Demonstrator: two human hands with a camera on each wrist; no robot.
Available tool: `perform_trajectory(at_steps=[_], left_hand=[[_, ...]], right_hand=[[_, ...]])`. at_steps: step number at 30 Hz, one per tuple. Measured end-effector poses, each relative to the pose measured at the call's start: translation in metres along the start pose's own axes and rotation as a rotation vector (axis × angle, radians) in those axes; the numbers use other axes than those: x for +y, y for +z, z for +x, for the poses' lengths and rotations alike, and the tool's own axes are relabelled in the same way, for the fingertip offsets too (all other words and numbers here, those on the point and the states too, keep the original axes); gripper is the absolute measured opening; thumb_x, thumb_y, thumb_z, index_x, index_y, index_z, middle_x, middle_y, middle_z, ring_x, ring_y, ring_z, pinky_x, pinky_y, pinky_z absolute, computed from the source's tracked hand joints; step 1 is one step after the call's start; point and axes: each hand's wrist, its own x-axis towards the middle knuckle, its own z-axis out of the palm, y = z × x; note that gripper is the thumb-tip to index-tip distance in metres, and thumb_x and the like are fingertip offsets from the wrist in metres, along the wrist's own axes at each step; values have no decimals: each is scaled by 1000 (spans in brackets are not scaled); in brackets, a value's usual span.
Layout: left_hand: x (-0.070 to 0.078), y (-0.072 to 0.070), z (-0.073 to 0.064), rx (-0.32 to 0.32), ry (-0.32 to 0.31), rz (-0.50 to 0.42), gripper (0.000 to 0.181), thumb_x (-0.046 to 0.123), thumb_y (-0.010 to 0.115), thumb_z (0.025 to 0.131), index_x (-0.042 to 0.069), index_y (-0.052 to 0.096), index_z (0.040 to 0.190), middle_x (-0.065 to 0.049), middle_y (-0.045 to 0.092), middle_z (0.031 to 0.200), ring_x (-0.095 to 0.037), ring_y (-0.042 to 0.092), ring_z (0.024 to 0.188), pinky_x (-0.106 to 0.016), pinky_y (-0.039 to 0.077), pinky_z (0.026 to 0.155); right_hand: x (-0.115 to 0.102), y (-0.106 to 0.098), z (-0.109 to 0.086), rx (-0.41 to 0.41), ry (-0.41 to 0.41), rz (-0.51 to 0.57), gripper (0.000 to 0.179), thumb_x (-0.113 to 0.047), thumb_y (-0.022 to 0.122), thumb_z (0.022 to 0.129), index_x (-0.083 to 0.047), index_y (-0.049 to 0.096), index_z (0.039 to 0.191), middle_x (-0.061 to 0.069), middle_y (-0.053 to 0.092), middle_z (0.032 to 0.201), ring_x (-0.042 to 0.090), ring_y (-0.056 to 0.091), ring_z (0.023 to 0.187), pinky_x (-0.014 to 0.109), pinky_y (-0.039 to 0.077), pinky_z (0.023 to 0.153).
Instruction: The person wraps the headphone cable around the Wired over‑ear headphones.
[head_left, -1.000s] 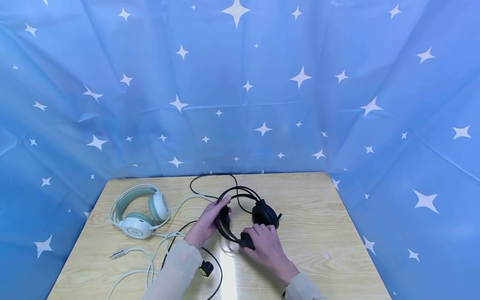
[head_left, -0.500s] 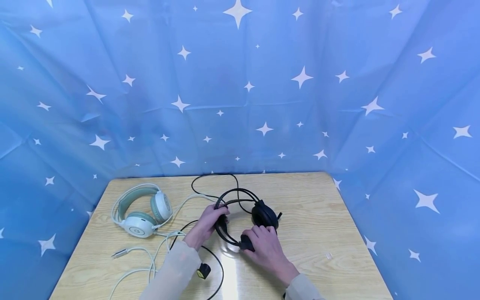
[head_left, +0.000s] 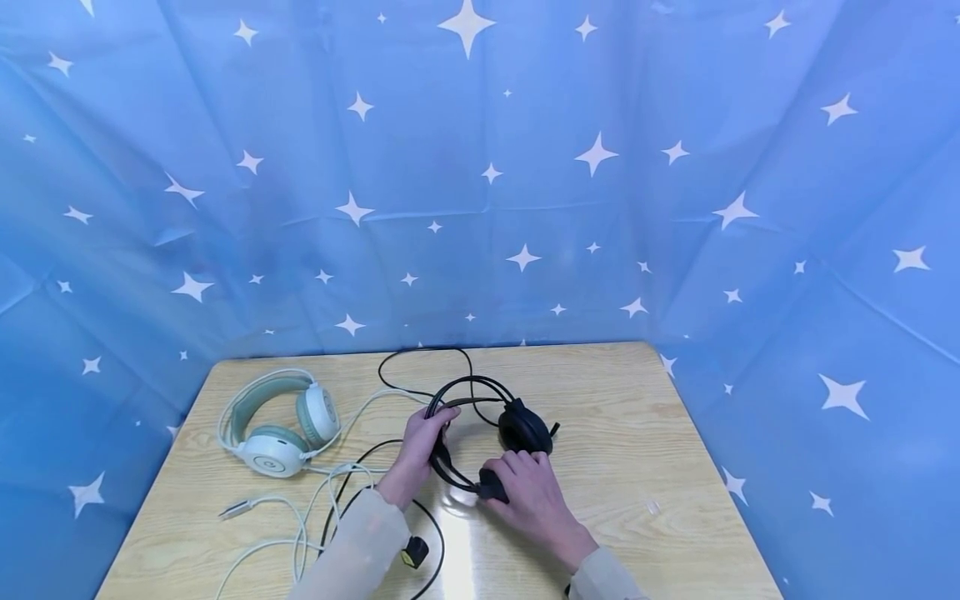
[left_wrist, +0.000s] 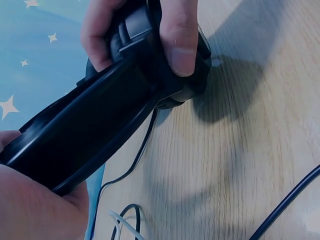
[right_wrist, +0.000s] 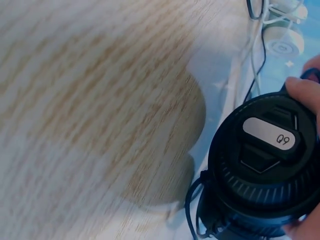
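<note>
My left hand (head_left: 422, 446) grips the headband of a black headset (head_left: 522, 429), thumb on top, at the band's left side. The near ear cup is in the grasp of my right hand (head_left: 531, 496). In the left wrist view, the wide dark headband (left_wrist: 100, 120) runs between both hands, and the right thumb and fingers hold the cup end. A pale oval label reading "Q9" shows on the ear cup (right_wrist: 265, 170) in the right wrist view. The far ear cup is free of both hands, with a short black stub (head_left: 555, 429) poking out beside it.
White-and-green headphones (head_left: 276, 457) lie at the table's left. Their pale cable (head_left: 300, 521) and metal-ended plug (head_left: 238, 508) spread before them. A black cable (head_left: 441, 542) loops beneath my left arm, near a black-and-yellow plug (head_left: 415, 552). A starry blue curtain (head_left: 480, 208) stands behind.
My left thumb has moved slightly lower on the headband, and the band has tipped a little with it. The right hand keeps its hold on the near ear cup.
</note>
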Motion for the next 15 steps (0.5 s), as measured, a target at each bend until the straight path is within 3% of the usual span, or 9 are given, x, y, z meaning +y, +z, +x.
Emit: perform_trajectory(at_steps=[4,9,11,15], left_hand=[[1,3,-5,-26,27,-74,24,15,75,89,15,51,85,9,43,58,-4,38,46,-20,35,43],[9,3,-11,-98,141,-162,22,0,66,85,10,46,90,6,41,58,-5,35,45,-18,30,41],[18,2,-14,-128,196,-157,22,-4,63,83,7,46,91,5,40,58,-5,33,45,-18,27,42],[37,-4,-22,-177,300,-127,20,-9,58,82,3,48,95,3,41,62,-7,34,43,-19,26,41]], right_hand=[[1,-7,-2,-37,21,39,49,-46,85,78,-21,69,116,-7,63,98,16,58,89,40,42,82],[5,-29,-7,-81,81,183,52,-49,77,88,-17,68,128,-3,65,116,18,60,107,41,49,91],[8,-39,-9,-49,84,246,49,-48,72,94,-14,68,129,0,64,122,19,60,113,41,52,94],[16,-61,-9,90,52,334,36,-37,66,100,-9,69,123,5,66,123,21,62,114,39,51,97]])
